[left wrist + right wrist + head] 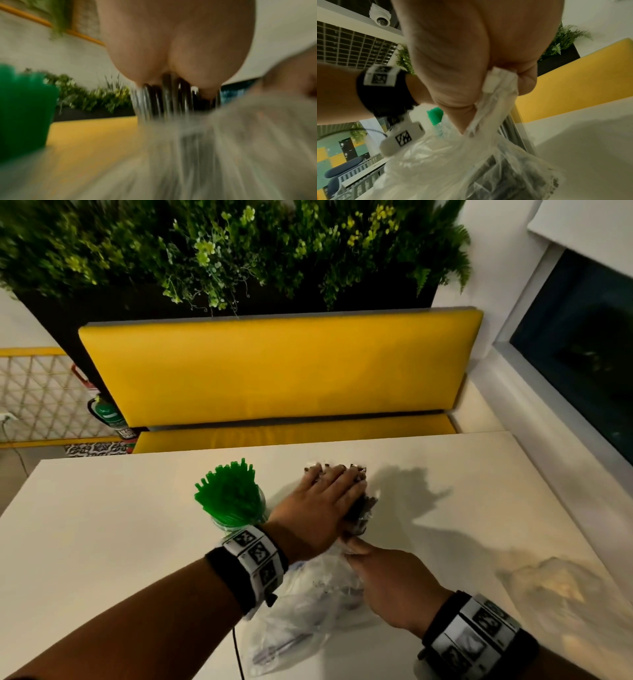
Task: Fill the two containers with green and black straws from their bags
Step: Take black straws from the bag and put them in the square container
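A clear container (236,528) packed with green straws (227,491) stands upright on the white table (102,542). Just right of it, my left hand (329,491) grips a bundle of black straws (361,513) that sticks out of a clear plastic bag (308,611). My right hand (363,556) pinches the bag's mouth right behind the bundle. In the left wrist view, the black straws (171,98) run under my palm, and the green straws (24,108) are at the left. In the right wrist view, my fingers (527,81) clamp the bag's (445,162) white strip. No second container shows.
A yellow bench (274,371) runs along the table's far edge, with a planter of greenery (222,251) behind it. A window (582,354) is at the right. A thin black cable (237,648) hangs at the table's near edge.
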Available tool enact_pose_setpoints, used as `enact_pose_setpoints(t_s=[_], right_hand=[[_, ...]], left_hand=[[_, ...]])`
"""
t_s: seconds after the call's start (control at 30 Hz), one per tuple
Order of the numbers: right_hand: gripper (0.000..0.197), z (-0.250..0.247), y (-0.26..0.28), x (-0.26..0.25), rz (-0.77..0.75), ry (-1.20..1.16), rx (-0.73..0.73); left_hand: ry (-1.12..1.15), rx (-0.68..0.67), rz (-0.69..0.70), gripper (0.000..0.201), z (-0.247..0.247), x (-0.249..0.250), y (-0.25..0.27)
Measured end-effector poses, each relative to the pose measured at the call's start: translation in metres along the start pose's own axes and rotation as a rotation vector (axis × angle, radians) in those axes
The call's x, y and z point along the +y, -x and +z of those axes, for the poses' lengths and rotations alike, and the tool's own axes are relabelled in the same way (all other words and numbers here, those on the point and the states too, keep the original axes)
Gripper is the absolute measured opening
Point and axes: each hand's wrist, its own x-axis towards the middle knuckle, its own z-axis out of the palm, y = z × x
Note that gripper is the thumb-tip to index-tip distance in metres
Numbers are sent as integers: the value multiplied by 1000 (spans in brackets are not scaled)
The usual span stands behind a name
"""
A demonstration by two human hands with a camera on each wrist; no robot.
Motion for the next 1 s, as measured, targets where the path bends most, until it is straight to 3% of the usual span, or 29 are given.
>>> enact_pose_setpoints(t_s=[0.1, 0.17, 0.27, 0.33, 0.4, 0.47, 0.6, 0.67, 0.83, 0.9, 1.0], right_hand=[[57, 0, -3, 0, -2, 8, -6], [57, -4, -2, -1, 10, -22, -22], [60, -6, 1, -3, 25, -22, -45], [71, -4, 5, -7, -2, -9, -24], [73, 0, 9, -13, -62, -65, 25], [73, 2, 11, -21, -130, -212, 56], [86, 6, 6, -35, -220, -489, 7], [85, 10, 5, -39, -230, -592, 18], [81, 12, 12, -47, -226, -739, 130], [82, 12, 19, -56, -254, -779, 132], [83, 13, 26, -66, -276, -849, 137]], left_hand=[[99, 25, 3, 63, -7, -7, 3], [155, 208, -5, 56, -30, -7, 14], [277, 505, 76, 27, -56, 5, 53], [372, 399, 119, 15, -53, 16, 81], [354, 91, 101, 20, -32, 26, 99], [376, -114, 34, 24, 1, 33, 110], [768, -143, -115, 21, 37, 40, 108], [860, -199, -150, 19, 56, 42, 111], [816, -404, -306, 36, 77, 51, 114], [650, -487, -378, 50, 81, 57, 113], [456, -521, -450, 48, 89, 64, 112]])
